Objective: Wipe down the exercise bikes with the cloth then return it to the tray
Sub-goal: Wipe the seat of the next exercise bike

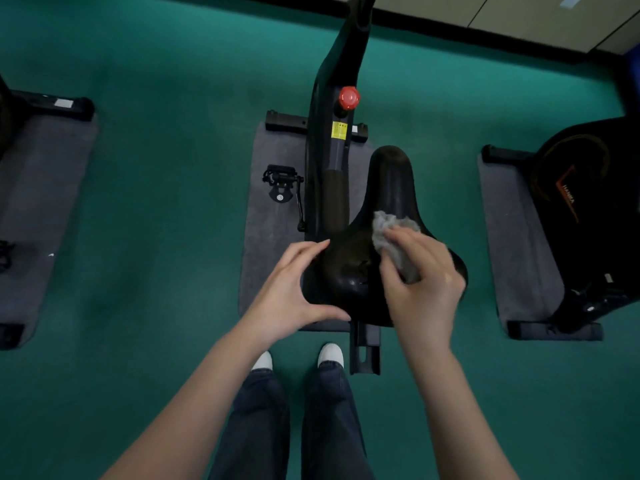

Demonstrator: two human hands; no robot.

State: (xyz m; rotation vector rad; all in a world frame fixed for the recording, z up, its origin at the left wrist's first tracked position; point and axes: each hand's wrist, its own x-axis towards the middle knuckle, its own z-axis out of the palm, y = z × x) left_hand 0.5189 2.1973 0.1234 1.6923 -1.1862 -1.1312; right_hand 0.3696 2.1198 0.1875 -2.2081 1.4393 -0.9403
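Green carpet (156, 168) covers the floor up to a pale wall with a dark skirting (450, 22) at the far side. The grey cloth (391, 230) lies bunched on the right half of a black saddle (391, 181). The right hand (422, 282) holds it there, its grip closed over the wad with the fingers curled across the top, pressing it onto the saddle. The left hand (287, 289) clasps the saddle's left rear corner in a wide grip, fingers on the upper edge and thumb along the back edge. The saddle belongs to the middle exercise bike (337, 64), which has a red knob (348, 98) on its frame and a pedal (282, 178) out to the left. It stands on a grey mat (273, 150). Another bike (581, 202) stands on its own mat to the right, well apart, and part of a third bike (34, 102) shows at the left edge. White shoes (330, 355) stand just behind the middle bike.
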